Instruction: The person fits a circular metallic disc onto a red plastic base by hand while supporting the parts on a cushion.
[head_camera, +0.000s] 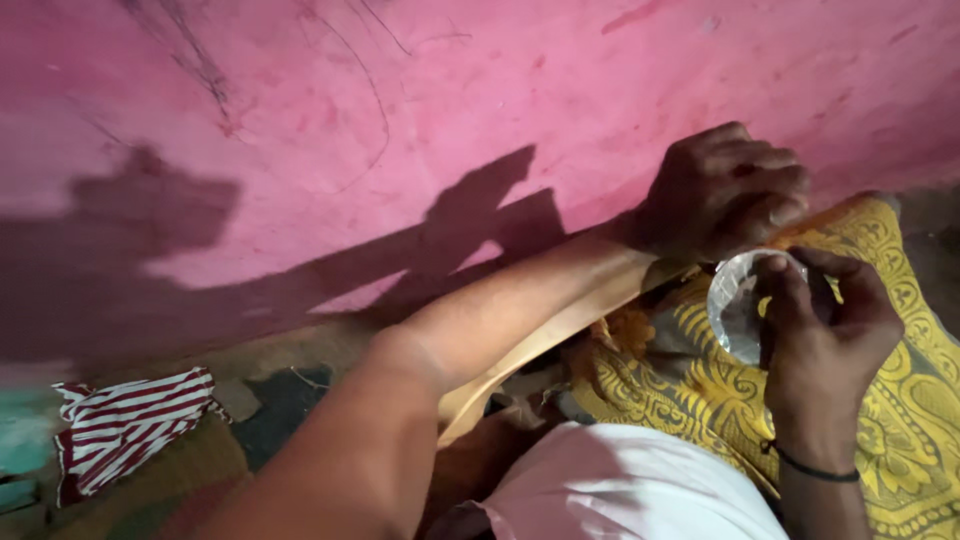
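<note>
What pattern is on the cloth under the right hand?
The cloth is yellow with grey-green swirling floral motifs, seen in the head view.

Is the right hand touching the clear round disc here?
Touching. The head view shows the right hand with its fingers curled over the edge of the clear disc, pinching it above the yellow cloth.

Glossy clear plastic wrap (738, 300); patterned yellow cloth (900, 400).
</note>
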